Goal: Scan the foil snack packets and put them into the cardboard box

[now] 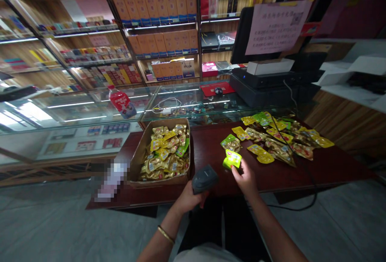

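My left hand (190,198) is wrapped round the handle of a dark barcode scanner (205,178), which is held over the table's near edge. Its head points towards my right hand (246,178), whose fingers pinch a small green and yellow snack packet (232,159). Just beyond that packet lies a gold and green one (231,143). More yellow, green and gold snack packets (279,135) are strewn in a loose pile across the right of the table. Left of the scanner, an open cardboard box (134,173) holds many similar packets.
The dark red table (208,145) adjoins a glass display counter (181,93). On the counter stand a red-labelled bottle (121,102), a mouse (218,91) and a monitor with a paper sign (277,26). A black cable (313,197) hangs at the right. Stocked shelves (159,26) line the back.
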A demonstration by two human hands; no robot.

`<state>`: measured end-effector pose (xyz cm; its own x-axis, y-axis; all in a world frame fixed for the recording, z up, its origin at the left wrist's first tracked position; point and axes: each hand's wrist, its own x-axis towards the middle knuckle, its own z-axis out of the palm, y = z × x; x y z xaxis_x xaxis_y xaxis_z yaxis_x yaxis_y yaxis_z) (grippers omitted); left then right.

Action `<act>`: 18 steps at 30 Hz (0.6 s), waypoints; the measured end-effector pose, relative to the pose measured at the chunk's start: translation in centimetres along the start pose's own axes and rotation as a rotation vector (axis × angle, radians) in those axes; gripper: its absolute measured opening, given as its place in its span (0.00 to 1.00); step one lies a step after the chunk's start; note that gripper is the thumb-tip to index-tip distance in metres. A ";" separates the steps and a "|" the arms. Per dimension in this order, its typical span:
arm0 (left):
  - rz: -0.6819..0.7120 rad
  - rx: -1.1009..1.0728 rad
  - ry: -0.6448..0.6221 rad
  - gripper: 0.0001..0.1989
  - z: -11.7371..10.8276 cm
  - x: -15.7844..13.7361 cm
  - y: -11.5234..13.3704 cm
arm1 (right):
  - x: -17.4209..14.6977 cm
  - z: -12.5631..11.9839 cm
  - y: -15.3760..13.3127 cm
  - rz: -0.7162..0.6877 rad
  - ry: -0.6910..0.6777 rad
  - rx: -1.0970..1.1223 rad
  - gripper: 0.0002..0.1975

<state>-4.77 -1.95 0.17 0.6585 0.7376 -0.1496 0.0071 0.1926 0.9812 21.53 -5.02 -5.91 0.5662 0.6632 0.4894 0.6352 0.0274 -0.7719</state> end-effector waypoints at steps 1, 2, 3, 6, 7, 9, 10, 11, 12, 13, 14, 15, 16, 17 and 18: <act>0.004 0.014 0.005 0.18 0.0 0.0 0.0 | 0.0 0.0 0.0 0.001 -0.002 0.001 0.24; 0.008 0.028 0.007 0.17 0.0 0.0 0.0 | 0.0 0.0 0.1 0.001 -0.006 0.005 0.24; 0.009 0.040 0.006 0.16 0.0 0.0 0.0 | 0.0 0.0 0.1 0.002 -0.010 0.010 0.23; 0.001 0.071 -0.008 0.13 -0.1 0.0 0.1 | 0.0 0.0 -0.1 0.013 -0.026 0.030 0.23; -0.006 0.079 -0.013 0.12 -0.1 -0.1 0.2 | 0.0 0.0 -0.2 0.020 -0.031 0.038 0.23; -0.018 0.103 -0.014 0.09 -0.2 -0.1 0.4 | 0.1 -0.2 -0.6 0.035 -0.043 0.054 0.23; -0.023 0.119 -0.011 0.08 -0.2 -0.2 0.5 | 0.1 -0.3 -0.7 0.045 -0.051 0.061 0.23; -0.028 0.134 -0.005 0.07 -0.1 -0.2 0.6 | 0.1 -0.4 -0.9 0.054 -0.063 0.068 0.23; -0.033 0.146 0.002 0.06 -0.1 -0.2 0.6 | 0.1 -0.5 -1.0 0.062 -0.077 0.075 0.23; -0.040 0.148 0.008 0.06 0.0 -0.2 0.6 | 0.1 -0.5 -1.2 0.068 -0.091 0.081 0.24; -0.045 0.141 0.013 0.07 0.0 -0.2 0.6 | 0.1 -0.6 -1.2 0.072 -0.101 0.086 0.24; -0.049 0.126 0.015 0.08 0.0 -0.2 0.6 | 0.1 -0.6 -1.2 0.071 -0.102 0.089 0.24; -0.050 0.107 0.016 0.09 0.1 -0.2 0.5 | 0.1 -0.5 -1.2 0.068 -0.094 0.089 0.24; -0.048 0.093 0.015 0.10 0.1 -0.2 0.4 | 0.1 -0.5 -1.1 0.062 -0.078 0.086 0.24; -0.045 0.085 0.010 0.11 0.1 -0.2 0.3 | 0.1 -0.4 -1.0 0.055 -0.063 0.082 0.23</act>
<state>-4.83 -2.06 0.46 0.6482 0.7363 -0.1941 0.1004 0.1700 0.9803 21.17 -5.31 -4.98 0.5630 0.7110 0.4213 0.5575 0.0496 -0.8287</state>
